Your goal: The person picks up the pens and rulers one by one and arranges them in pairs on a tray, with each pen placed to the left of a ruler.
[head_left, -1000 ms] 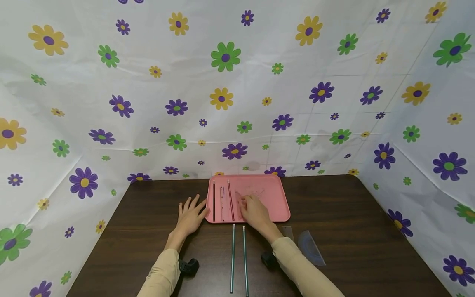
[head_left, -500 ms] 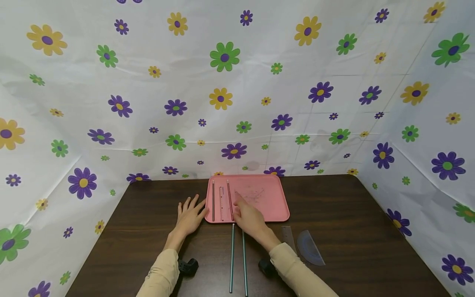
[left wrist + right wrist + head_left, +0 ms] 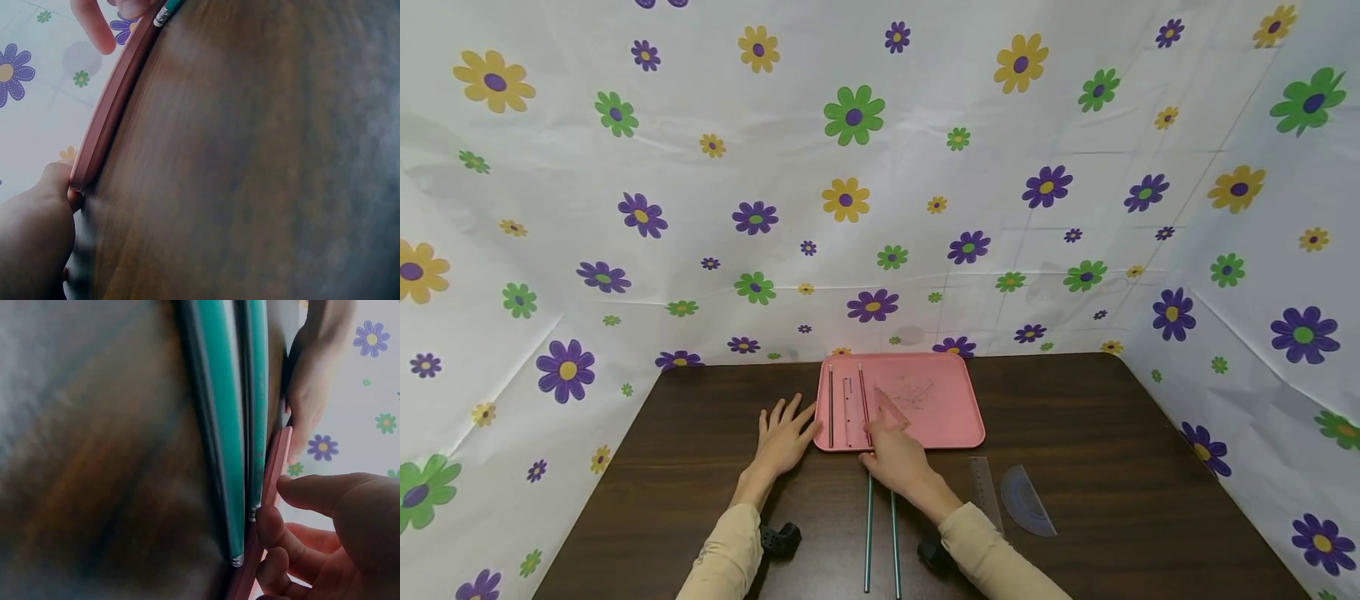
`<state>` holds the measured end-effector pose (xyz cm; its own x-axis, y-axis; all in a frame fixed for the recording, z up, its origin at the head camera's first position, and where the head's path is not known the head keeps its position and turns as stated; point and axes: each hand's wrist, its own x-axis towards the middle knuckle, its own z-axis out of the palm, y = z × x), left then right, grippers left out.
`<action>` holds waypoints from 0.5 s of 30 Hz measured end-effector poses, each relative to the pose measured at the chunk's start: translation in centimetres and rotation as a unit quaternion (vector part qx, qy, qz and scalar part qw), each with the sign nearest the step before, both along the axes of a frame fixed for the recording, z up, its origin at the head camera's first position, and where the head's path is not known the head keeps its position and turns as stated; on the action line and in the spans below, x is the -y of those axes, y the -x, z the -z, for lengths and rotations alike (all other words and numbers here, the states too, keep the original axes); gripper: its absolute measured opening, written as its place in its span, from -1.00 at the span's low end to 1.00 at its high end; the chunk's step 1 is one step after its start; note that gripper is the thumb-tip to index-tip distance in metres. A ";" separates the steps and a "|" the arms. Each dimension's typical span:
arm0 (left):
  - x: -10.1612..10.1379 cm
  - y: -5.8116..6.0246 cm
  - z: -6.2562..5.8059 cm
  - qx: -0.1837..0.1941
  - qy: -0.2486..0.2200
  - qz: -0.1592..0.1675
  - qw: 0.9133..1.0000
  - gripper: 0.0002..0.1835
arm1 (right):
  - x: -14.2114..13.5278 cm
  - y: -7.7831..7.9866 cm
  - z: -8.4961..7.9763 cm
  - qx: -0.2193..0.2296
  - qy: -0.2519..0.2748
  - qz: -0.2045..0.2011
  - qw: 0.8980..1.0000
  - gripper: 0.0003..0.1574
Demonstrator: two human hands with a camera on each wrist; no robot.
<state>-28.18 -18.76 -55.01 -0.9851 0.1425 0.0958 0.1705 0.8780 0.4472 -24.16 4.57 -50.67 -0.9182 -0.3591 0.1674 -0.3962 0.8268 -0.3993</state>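
- Two teal pencils: left one [image 3: 868, 537], right one [image 3: 896, 546]. Both on the dark table, at 6 o'clock from the pink tray [image 3: 951, 408], eraser ends toward 12, near the rim.
- Right hand [image 3: 895, 458]: at tray's 6 o'clock edge, by the left pencil's eraser end. Thumb and fingers apart, no grasp visible.
- Left hand [image 3: 782, 443]: fingers spread at tray's 8 o'clock, thumb side touching rim; not gripping.
- Handling, my read: pencils light, stiff, slick barrels; could roll. Points fragile if dropped.
- Best hold: thumb-and-finger pinch on the barrel, just 6 o'clock of the metal band, or mid-length for balance.
- Tray likely light, rigid plastic; could slide if bumped.
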 end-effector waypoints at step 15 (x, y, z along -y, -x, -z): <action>-0.1 0.0 0.0 0.003 0.004 -0.003 1.000 -0.40 | 0.5 -1.6 0.8 -0.031 -0.040 -0.009 0.999 -0.52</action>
<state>-28.15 -18.70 -55.00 -0.9865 0.1373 0.0889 0.1626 0.8826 0.4410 -22.60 4.12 -51.50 -0.9001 -0.3905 0.1931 -0.4334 0.8476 -0.3061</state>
